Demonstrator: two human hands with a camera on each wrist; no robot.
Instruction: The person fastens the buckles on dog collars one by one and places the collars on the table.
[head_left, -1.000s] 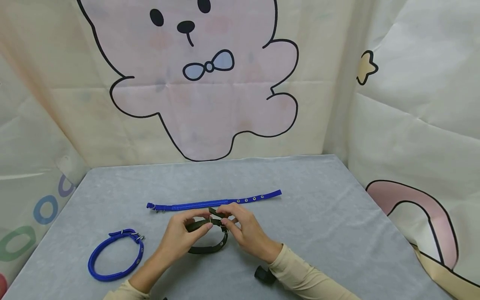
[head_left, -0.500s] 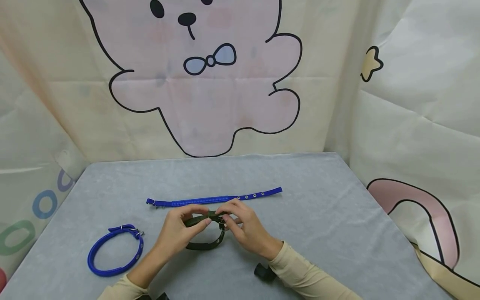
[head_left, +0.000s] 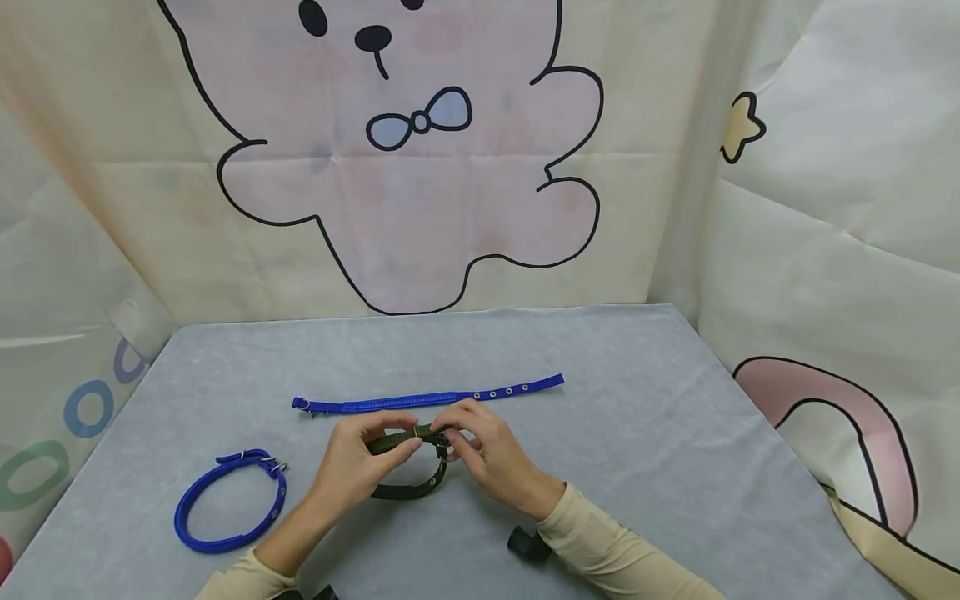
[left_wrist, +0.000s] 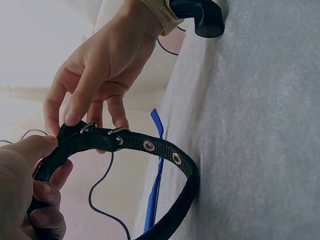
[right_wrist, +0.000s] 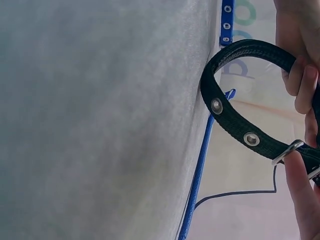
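A dark green dog collar (head_left: 408,492) with metal eyelets is bent into a loop between both hands, above the table's middle. My left hand (head_left: 348,471) grips the band on the left side, thumb in front and fingers behind. At the buckle end, my right hand (head_left: 491,458) pinches the strap between thumb and fingers. In the left wrist view, metal rings (left_wrist: 119,132) sit on the strap close to the right fingertips. The right wrist view shows the eyelets (right_wrist: 251,139) and a right finger touching a metal ring (right_wrist: 288,151). The fingers partly hide the buckle.
A blue collar (head_left: 183,517) fastened in a loop lies at the left of the grey table (head_left: 675,467). Behind the hands, a second blue collar (head_left: 397,404) lies stretched out flat. A black device (head_left: 528,546) shows beside the right sleeve.
The strap end that stuck up by the right fingers a second ago now lies down along the band at the buckle. The view tilted slightly; since half a second ago the hands have hardly moved.
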